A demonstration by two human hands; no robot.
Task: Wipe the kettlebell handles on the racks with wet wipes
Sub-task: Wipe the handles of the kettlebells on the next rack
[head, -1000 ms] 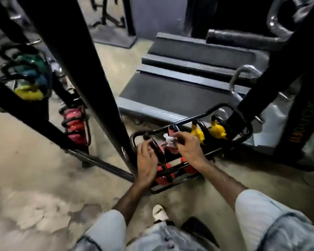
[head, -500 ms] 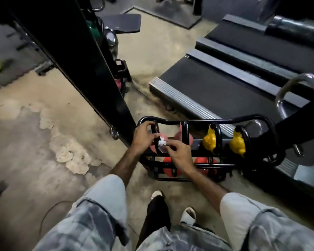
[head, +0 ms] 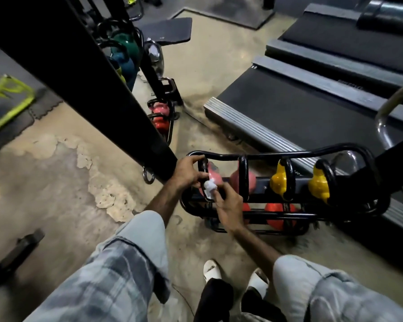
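Gym floor under me, my left hand [head: 188, 172] grips the leftmost pink kettlebell's handle [head: 204, 173] on the low rack [head: 277, 155] while my right hand [head: 228, 209] pinches the wipe [head: 210, 187] against it, mid-wipe; the neighbouring handle likely comes next.

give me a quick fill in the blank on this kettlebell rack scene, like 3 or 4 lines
1. The right hand presses a white ____ against a kettlebell handle.
2. The left hand steadies the leftmost kettlebell, whose body is ____ in colour.
3. At the right of the low rack, the top row holds two ____ kettlebells.
4. Behind the rack lies the dark belt of a ____.

Missing words: wet wipe; pink; yellow; treadmill
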